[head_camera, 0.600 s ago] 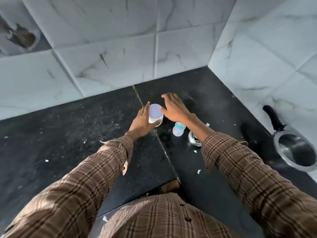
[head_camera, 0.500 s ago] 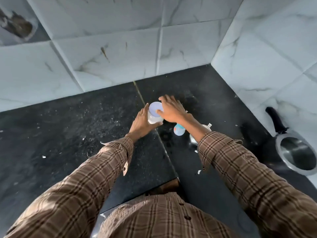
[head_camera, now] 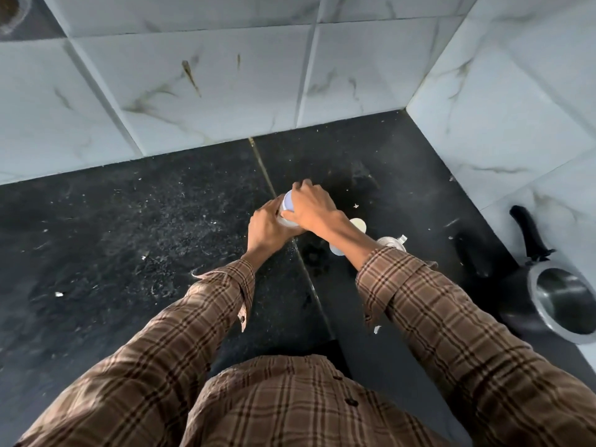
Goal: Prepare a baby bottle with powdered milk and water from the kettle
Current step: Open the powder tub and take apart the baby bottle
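Note:
A small white container with a pale lilac lid [head_camera: 288, 201] stands on the black counter [head_camera: 129, 227] near the middle. My left hand [head_camera: 267, 229] grips its body from the left. My right hand [head_camera: 311, 206] lies over the lid, fingers curled round its rim, hiding most of it. Just right of my right wrist a baby bottle [head_camera: 357, 226] shows only its pale top; its lower part is hidden by my forearm. A steel pan-like kettle with a black handle [head_camera: 562, 301] sits at the counter's right edge.
A small shiny metal piece [head_camera: 392, 242] lies beside the bottle, partly behind my sleeve. White crumbs are scattered over the counter. Marble-look tiled walls [head_camera: 225, 75] close in the back and right, forming a corner.
My right hand has come down over the lid and closed round it. The left hand keeps hold of the container. The camera has tilted down a little.

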